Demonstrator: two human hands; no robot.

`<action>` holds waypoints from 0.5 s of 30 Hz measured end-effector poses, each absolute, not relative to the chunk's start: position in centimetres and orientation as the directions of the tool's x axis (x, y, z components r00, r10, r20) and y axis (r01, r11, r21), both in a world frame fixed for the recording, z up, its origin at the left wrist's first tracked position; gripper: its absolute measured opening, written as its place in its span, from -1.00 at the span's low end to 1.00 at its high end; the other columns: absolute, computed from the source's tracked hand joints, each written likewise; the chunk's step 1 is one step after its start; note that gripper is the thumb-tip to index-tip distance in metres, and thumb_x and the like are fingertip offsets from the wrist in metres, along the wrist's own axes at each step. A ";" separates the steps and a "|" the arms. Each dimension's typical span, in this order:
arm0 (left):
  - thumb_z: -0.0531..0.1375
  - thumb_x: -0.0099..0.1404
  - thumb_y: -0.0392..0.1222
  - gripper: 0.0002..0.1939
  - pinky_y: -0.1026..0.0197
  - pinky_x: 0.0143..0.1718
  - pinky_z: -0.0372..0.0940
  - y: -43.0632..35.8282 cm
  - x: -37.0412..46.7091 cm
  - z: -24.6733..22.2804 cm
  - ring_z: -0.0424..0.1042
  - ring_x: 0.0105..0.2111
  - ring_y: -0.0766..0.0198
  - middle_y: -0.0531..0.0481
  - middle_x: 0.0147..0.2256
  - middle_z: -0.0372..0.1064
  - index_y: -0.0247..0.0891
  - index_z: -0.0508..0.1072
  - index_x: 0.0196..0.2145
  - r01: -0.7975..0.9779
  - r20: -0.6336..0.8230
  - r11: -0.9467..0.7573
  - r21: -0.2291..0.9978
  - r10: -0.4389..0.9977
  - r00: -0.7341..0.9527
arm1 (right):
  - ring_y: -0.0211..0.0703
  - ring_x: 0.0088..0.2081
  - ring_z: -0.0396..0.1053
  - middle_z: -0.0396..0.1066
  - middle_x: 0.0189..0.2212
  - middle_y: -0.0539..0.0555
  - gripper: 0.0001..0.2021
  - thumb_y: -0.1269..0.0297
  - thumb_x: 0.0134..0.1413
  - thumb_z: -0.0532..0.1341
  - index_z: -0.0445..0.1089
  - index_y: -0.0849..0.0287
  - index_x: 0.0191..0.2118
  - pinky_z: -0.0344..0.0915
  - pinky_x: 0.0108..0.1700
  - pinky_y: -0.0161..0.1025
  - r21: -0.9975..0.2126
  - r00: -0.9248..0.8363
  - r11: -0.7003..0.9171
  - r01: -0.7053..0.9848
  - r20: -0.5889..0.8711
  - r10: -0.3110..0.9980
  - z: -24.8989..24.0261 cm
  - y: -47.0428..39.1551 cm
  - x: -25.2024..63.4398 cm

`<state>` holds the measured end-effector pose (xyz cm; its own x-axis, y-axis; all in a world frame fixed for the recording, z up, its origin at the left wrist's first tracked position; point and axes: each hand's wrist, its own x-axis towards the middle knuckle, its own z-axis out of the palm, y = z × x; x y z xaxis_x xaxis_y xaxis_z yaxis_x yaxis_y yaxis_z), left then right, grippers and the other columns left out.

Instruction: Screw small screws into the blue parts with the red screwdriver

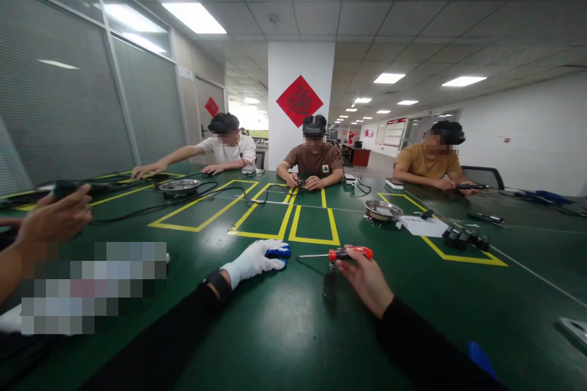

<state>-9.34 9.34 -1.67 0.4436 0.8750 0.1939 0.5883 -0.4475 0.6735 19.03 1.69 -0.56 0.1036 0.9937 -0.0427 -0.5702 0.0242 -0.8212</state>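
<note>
My left hand (259,261) wears a white glove with blue on the fingers. It lies low on the green table (293,330), fingers pointing right, and I see nothing held in it. To its right, my bare right hand (364,281) grips a screwdriver (351,253) by its red and black handle. The metal shaft points left toward the gloved fingers, with a small gap between tip and glove. Below the handle is a dark shape (329,281); whether it is an object or a reflection is unclear.
Metal bowls (384,210) stand farther off. White paper (424,225) and several black parts (465,237) lie at right. Yellow tape (314,241) marks rectangles; black cables (151,215) cross the left side. Three people sit opposite, and another person's hand (57,217) shows at left.
</note>
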 end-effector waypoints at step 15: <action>-0.01 0.28 0.14 -0.51 0.19 -0.21 0.36 6.1 -6.3 -0.9 0.49 -0.29 0.14 0.00 -0.33 0.54 -0.24 0.53 -0.14 0.532 0.149 -0.374 0.760 0.896 0.418 | -0.30 -0.54 0.43 0.47 -0.53 -0.01 -0.96 0.41 0.02 0.22 0.34 0.16 -0.39 0.39 -0.50 -0.41 -0.738 0.264 0.084 -0.669 -0.130 0.956 -0.5 2.3 20.7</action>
